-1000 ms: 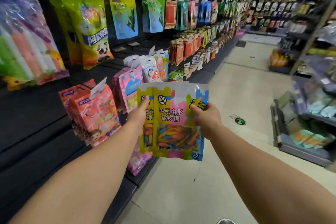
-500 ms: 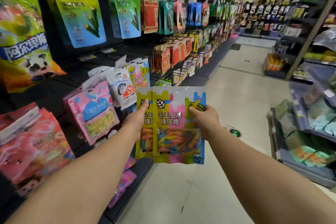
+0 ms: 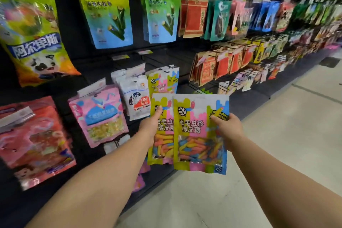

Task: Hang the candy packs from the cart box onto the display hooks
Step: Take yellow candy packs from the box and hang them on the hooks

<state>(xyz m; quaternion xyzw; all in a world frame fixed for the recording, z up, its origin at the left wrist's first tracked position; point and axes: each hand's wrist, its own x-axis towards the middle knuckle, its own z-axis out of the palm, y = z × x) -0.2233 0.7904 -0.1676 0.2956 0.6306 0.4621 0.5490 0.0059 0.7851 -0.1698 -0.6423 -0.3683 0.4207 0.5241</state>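
Observation:
I hold a small stack of gummy-worm candy packs [image 3: 199, 135], yellow, pink and blue with a clear window, upright in front of me. My left hand [image 3: 150, 126] grips the left edge of the rear pack and my right hand [image 3: 228, 129] grips the right edge of the front pack. Just behind and above them, matching gummy-worm packs [image 3: 163, 81] hang on a hook of the black display wall [image 3: 74, 29]. The cart box is out of view.
White candy bags [image 3: 136, 96], pink packs [image 3: 100, 114] and red packs [image 3: 35, 142] hang to the left at the same height. Green-blue snack bags [image 3: 109, 18] hang higher. Rows of hanging packs [image 3: 231, 61] run down the aisle on the right, above a pale tiled floor [image 3: 286, 126].
The view has shifted rightward along the display wall and closer to it. The packs in my hands now sit just below the matching hanging packs, which were barely visible before.

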